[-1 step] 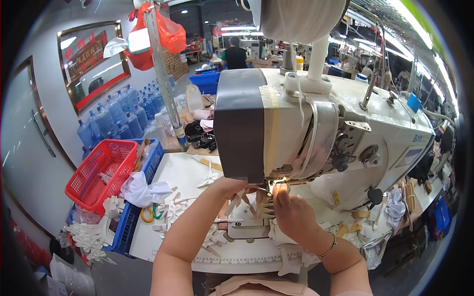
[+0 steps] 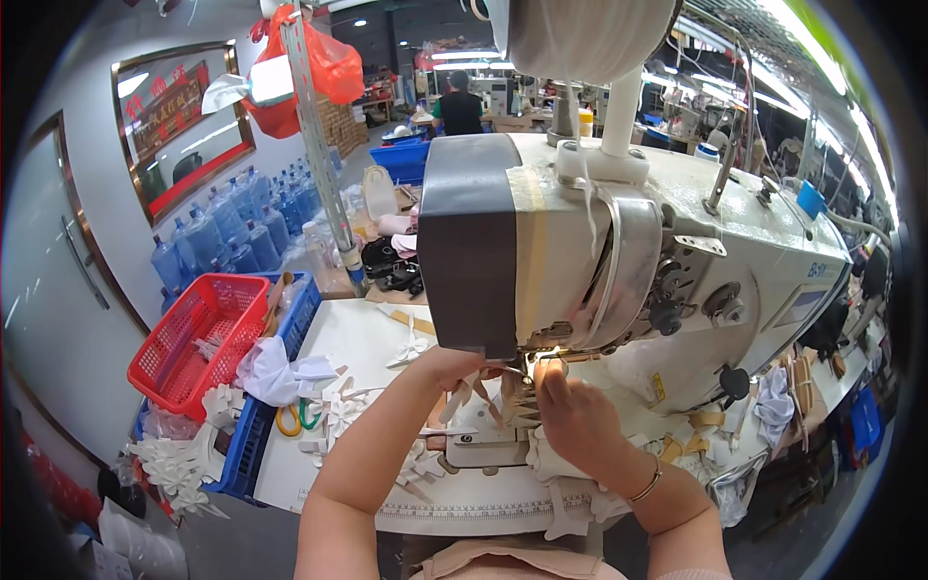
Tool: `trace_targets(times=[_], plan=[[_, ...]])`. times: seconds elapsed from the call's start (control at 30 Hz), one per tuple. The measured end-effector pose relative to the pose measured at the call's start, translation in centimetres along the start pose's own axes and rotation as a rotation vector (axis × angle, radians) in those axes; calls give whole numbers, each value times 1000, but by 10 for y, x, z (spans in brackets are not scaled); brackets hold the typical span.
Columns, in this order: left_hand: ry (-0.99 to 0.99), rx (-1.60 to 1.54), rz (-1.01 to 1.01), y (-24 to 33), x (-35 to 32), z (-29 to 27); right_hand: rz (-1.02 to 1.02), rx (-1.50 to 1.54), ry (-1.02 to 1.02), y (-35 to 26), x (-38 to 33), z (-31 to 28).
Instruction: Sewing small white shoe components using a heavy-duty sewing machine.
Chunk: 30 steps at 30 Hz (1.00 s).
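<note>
At the needle area of a large white and grey sewing machine [image 2: 470,246], both my hands work close together. My left hand [image 2: 458,369] is closed on a pale, strip-like material piece [image 2: 471,394], its fingertips partly hidden under the machine head. My right hand [image 2: 578,418] has its fingers pinched together beside the lit needle; what lies between them is hidden. Cream cut pieces [image 2: 553,462] hang below the right hand toward the table's front edge. Under the needle is the metal bed plate [image 2: 483,450].
Left of my arm lie white cut pieces [image 2: 346,411] and scissors [image 2: 288,420] with orange and green handles. A red basket [image 2: 159,362] rests on a blue crate [image 2: 253,447] at the left. A metal post [image 2: 324,155] stands behind. Scraps [image 2: 701,421] lie at the right.
</note>
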State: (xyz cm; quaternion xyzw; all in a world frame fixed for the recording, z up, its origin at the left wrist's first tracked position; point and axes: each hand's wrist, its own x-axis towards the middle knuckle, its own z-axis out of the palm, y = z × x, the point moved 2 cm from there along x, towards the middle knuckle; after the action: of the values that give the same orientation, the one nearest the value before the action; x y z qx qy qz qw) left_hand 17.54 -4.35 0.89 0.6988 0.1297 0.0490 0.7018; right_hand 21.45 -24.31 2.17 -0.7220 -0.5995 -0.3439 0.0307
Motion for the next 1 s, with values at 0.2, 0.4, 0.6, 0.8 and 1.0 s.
trace_targets(times=[0.2,0.4,0.6,0.8,1.0], plan=[[0,-22,37,-20,-45,23,33,256,277,73,10,23],[399,885,1051,-23,-62,56,245,568,171,83,25,69],[381,985,1324,-25,-47,54,235,585,210,80,20,71],[424,926,1332,-29,-51,56,302,714,42,80,19,76],[442,869,1301,-27,-47,55,248,588,158,80,25,77]])
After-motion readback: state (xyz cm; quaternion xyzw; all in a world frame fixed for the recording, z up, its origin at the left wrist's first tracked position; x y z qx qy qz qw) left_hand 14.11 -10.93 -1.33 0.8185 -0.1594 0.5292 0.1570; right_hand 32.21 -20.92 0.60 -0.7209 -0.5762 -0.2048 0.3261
